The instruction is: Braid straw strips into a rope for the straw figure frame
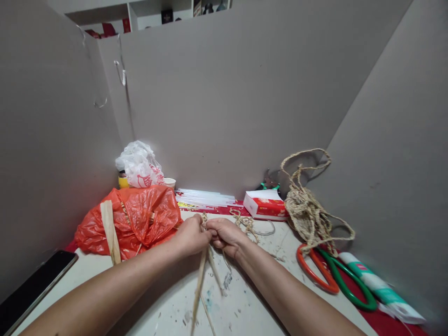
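Both my hands meet at the middle of the paint-stained table (pixel 245 303). My left hand (pixel 192 235) and my right hand (pixel 224 235) are closed, pinching pale straw strips (pixel 201 280) between the fingers. The strips hang down from my fists toward me, and a braided bit shows just above the knuckles. A short piece of plaited straw cord (pixel 247 223) lies just right of my right hand.
A red plastic bag (pixel 140 219) with a flat straw strip (pixel 110 231) lies left. Behind are a white bag (pixel 140 165), clear sticks (pixel 205 198) and a red-white box (pixel 264 205). A straw rope bundle (pixel 308 212), orange and green scissors (pixel 332 275) and a tube (pixel 376 287) lie right. A phone (pixel 33 287) lies near left.
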Motion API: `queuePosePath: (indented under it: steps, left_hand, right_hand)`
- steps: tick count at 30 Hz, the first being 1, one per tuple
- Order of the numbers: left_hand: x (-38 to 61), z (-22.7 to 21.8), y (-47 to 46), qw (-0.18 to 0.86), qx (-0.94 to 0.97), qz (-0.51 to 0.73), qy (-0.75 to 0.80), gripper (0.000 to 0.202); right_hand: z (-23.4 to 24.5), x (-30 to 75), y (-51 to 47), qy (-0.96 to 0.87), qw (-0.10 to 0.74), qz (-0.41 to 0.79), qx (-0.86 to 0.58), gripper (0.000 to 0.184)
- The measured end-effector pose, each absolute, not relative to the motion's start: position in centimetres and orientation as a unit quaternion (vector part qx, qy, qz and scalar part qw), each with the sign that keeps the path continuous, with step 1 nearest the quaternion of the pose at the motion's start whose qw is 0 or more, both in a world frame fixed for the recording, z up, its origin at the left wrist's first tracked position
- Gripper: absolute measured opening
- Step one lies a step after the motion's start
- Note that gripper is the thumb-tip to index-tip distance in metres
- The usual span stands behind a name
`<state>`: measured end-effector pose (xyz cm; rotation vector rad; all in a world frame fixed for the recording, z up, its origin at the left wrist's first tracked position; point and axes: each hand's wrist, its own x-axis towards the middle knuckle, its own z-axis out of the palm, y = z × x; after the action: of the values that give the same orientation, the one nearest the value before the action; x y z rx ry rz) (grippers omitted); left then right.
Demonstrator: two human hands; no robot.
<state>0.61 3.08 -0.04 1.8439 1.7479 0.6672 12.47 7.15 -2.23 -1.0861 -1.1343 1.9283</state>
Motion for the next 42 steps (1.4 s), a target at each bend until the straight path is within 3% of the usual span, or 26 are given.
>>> queuePosePath:
  steps: [4,6,10,17,22,28,36,42]
  left_hand:
    - [-0.6,0.3,4.1,0.436,0.622,0.245,0.603,0.016]
    - [-1.4,0.5,4.5,0.406,0.629,0.260,0.610,0.017]
    - [-2.1,0.1,4.9,0.198,0.657,0.372,0.625,0.016]
    - [-0.2,-1.0,4.8,0.440,0.582,0.319,0.605,0.012]
    - [-0.7,-1.2,5.0,0.431,0.613,0.309,0.585,0.015]
    - [-1.3,-1.6,5.2,0.332,0.680,0.265,0.597,0.017]
    - [-1.2,-1.2,5.8,0.423,0.619,0.251,0.612,0.021]
    - [-1.7,-0.7,6.2,0.584,0.533,0.199,0.579,0.020]
  right_hand:
    - [-1.8,13.1,7.2,-0.435,0.306,0.746,-0.401,0.015]
    - [-1.5,13.3,7.3,-0.440,0.290,0.751,-0.399,0.013]
    - [-1.5,13.6,7.5,-0.446,0.275,0.757,-0.390,0.014]
    - [-1.9,14.0,7.8,-0.465,0.268,0.750,-0.388,0.020]
    - [-2.0,14.3,7.9,-0.511,0.232,0.728,-0.393,0.018]
    - [-1.9,14.5,7.9,-0.567,0.184,0.687,-0.416,0.012]
    - [-0.7,14.6,7.3,-0.643,0.184,0.596,-0.445,0.016]
    - [-0.8,14.7,7.4,-0.756,0.181,0.435,-0.455,0.015]
